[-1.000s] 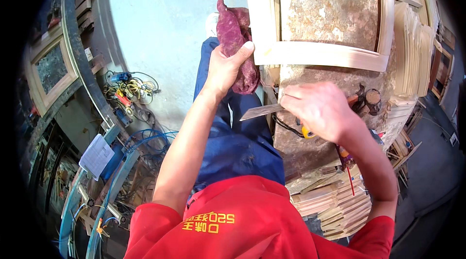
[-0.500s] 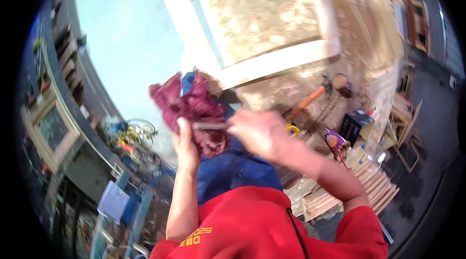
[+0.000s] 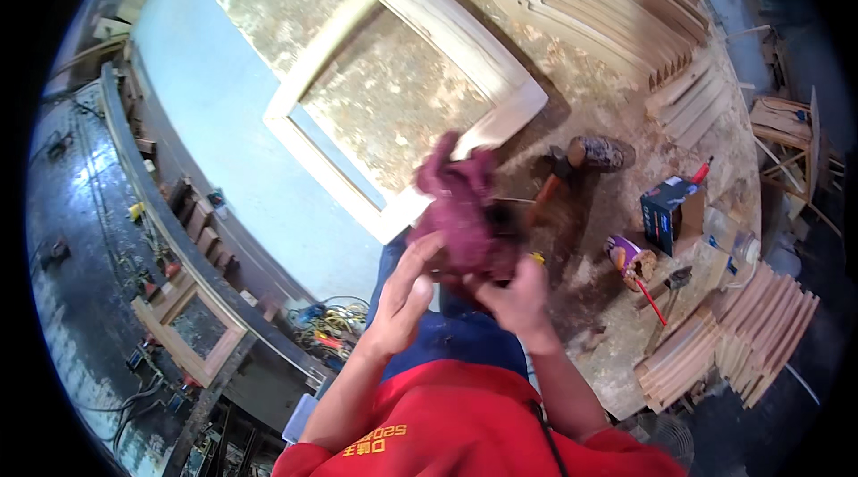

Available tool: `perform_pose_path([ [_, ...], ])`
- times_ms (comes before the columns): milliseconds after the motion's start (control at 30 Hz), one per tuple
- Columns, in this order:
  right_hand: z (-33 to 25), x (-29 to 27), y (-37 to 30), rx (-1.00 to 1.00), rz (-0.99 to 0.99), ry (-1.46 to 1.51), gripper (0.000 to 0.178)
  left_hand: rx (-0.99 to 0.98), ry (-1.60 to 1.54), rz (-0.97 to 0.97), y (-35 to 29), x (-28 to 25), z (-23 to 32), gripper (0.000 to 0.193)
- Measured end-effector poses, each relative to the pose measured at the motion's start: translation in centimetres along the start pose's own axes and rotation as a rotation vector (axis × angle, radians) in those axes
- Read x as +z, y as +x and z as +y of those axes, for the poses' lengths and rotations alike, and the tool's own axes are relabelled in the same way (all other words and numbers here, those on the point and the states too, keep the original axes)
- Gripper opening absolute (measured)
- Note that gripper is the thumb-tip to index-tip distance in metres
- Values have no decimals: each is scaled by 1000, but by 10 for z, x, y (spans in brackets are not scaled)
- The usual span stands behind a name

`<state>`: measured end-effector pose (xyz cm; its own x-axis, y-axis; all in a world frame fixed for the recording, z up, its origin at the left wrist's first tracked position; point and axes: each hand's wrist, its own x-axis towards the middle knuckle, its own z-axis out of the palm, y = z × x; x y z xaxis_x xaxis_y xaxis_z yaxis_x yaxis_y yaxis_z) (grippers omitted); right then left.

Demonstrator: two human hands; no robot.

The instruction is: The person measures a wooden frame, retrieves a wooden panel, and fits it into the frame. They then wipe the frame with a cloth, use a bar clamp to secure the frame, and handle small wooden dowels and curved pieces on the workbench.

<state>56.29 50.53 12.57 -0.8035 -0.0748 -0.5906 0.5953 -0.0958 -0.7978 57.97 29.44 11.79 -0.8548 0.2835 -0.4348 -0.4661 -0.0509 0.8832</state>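
Between the left grip (image 3: 404, 303) and the right grip (image 3: 520, 296), bundled cloth (image 3: 460, 222) shows purplish maroon. Beyond, a pale cream wooden frame (image 3: 456, 37) crosses the mottled tan-and-brown table (image 3: 393, 101). Right of the right grip: orange hammer handle (image 3: 543, 200), purple packet (image 3: 626, 253). Nearer than both: navy trousers (image 3: 456, 343), red shirt (image 3: 456, 414) with yellow lettering.

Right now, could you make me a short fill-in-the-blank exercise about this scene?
1. The cloth at the left hand and right hand is coloured ____.
2. The shirt is coloured ____.
3. The four-sided frame is made of ____.
4. Left or right: the dark box sits to the frame's ____.

Missing words: maroon; red; wood; right.
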Motion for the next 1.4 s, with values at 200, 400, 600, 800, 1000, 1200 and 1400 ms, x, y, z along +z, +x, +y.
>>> perform_pose_path([
  [200,-48,-126,43,-450,852,-308,73,178,1136,328,121,-1,-36,71],
  [400,-20,-207,127,-220,923,-844,71,-85,987,-66,159,-70,-38,40],
  [600,15,-163,126,-185,982,-1067,67,142,1420,-465,152,-299,60,32],
  [800,37,-171,152,30,1129,-957,48,262,1758,-643,262,-407,164,37],
  [1000,-9,-244,177,204,1258,-1060,52,305,1812,-721,354,-450,182,43],
  [1200,-56,-228,160,81,1444,-1395,46,282,1744,-692,347,-458,169,50],
  [1400,-37,-218,204,78,945,-1285,39,106,936,-315,348,-358,134,52],
])
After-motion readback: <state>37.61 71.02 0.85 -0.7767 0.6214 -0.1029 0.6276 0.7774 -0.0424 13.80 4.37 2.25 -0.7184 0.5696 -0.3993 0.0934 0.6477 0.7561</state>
